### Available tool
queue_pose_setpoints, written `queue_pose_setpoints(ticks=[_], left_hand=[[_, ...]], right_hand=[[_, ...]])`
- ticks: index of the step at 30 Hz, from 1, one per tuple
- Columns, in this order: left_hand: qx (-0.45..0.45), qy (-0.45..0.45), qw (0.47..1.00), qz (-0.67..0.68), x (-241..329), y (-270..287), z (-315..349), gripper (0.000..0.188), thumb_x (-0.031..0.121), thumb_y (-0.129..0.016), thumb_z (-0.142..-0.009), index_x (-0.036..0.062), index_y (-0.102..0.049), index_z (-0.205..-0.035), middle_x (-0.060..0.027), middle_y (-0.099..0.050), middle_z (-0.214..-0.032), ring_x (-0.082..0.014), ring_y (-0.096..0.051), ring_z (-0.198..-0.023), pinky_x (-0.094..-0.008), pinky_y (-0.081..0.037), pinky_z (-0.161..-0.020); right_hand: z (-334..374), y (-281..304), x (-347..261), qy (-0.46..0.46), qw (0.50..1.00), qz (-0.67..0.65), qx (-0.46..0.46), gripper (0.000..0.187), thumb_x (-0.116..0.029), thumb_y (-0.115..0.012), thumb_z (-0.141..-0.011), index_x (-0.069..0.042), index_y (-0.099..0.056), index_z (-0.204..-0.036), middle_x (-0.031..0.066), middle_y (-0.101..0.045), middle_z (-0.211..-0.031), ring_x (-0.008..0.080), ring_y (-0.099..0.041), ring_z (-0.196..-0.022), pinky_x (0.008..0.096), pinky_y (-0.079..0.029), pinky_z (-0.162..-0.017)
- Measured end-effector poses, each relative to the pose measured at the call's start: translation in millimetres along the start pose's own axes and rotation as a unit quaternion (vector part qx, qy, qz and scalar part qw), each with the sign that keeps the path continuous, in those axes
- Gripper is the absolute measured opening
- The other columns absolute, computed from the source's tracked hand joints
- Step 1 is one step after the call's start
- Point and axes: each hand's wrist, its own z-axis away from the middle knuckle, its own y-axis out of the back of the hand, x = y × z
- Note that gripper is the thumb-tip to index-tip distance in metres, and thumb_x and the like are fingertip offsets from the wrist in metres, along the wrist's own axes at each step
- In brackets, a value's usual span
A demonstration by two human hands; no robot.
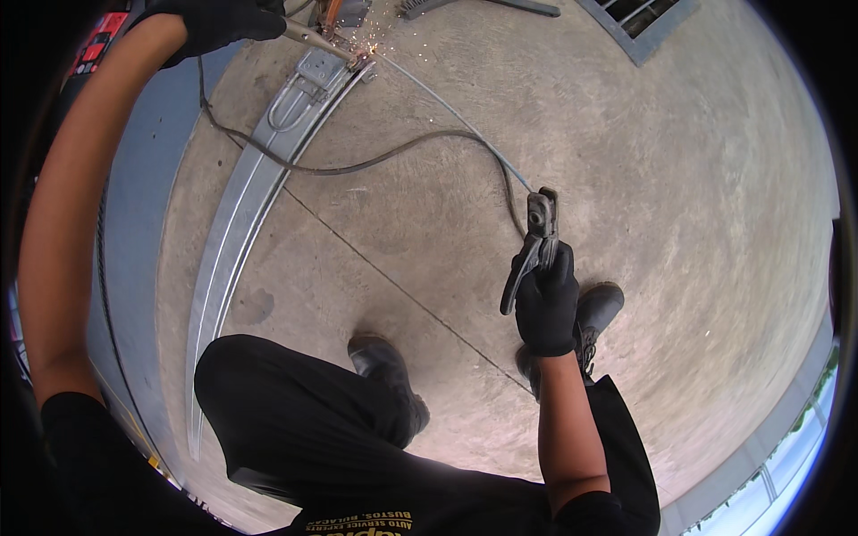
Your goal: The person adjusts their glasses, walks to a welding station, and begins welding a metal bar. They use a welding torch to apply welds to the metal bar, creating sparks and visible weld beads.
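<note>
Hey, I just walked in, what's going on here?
A person in black gloves has the right hand around a black clamp that grips a long thin rod. Sparks fly at the rod's far tip, by the upper end of a metal rail. The left hand holds a pale bar that reaches to the same spot. A dark cable crosses the rail.

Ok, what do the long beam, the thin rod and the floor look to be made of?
Long beam: metal, probably steel, with a silvery finish; it has a dull sheen and crisp edges. Thin rod: likely metal, matte blue-grey, perhaps coated; too slim to be sure. Floor: apparently concrete, fairly smooth; mottled grey-tan with a thin dark seam.
</note>
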Motion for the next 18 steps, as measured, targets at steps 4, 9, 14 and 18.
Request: queue_pose_setpoints(ticks=[4, 9, 14, 18], left_hand=[[0.007, 0.002, 1.0, 0.013, -6, -2, -3, 0.045, 0.045, -0.069, -0.089, 0.0079, -0.075, -0.114, -0.0168, -0.074, -0.111, -0.0335, -0.068, -0.106, -0.0417, -0.052, -0.093], [-0.002, 0.005, 1.0, -0.015, -9, -6, -8, 0.045, 0.045, -0.069, -0.089, 0.0077, -0.075, -0.114, -0.0172, -0.073, -0.112, -0.0342, -0.068, -0.106, -0.0423, -0.052, -0.093], [0.001, -0.003, 1.0, -0.018, -6, -2, -6, 0.046, 0.046, -0.068, -0.089, 0.0079, -0.075, -0.115, -0.0171, -0.073, -0.112, -0.0342, -0.068, -0.106, -0.0424, -0.052, -0.093], [-0.007, 0.006, 1.0, -0.005, -1, 2, -2, 0.047, 0.046, -0.068, -0.089, 0.0078, -0.074, -0.116, -0.0174, -0.073, -0.114, -0.034, -0.068, -0.108, -0.042, -0.051, -0.094]], right_hand=[[-6, 15, 1, -0.183, 0.937, -0.296, -0.01, 0.021, -0.01, -0.06, -0.099, -0.009, -0.052, -0.118, -0.001, -0.057, -0.078, 0.0057, -0.051, -0.06, 0.0222, -0.044, -0.052], [-7, 5, 10, -0.14, 0.965, -0.217, -0.038, 0.02, -0.01, -0.06, -0.099, -0.006, -0.052, -0.116, -0.001, -0.056, -0.078, 0.0063, -0.052, -0.06, 0.0232, -0.044, -0.051], [-6, -4, 16, -0.099, 0.984, -0.137, -0.051, 0.016, -0.01, -0.063, -0.098, -0.008, -0.054, -0.112, -0.0043, -0.054, -0.077, 0.0028, -0.048, -0.058, 0.0206, -0.039, -0.051], [-9, -1, 11, -0.105, 0.988, -0.097, -0.05, 0.011, -0.011, -0.058, -0.094, -0.006, -0.055, -0.102, 0.0046, -0.064, -0.079, 0.0108, -0.061, -0.068, 0.0307, -0.049, -0.063]])
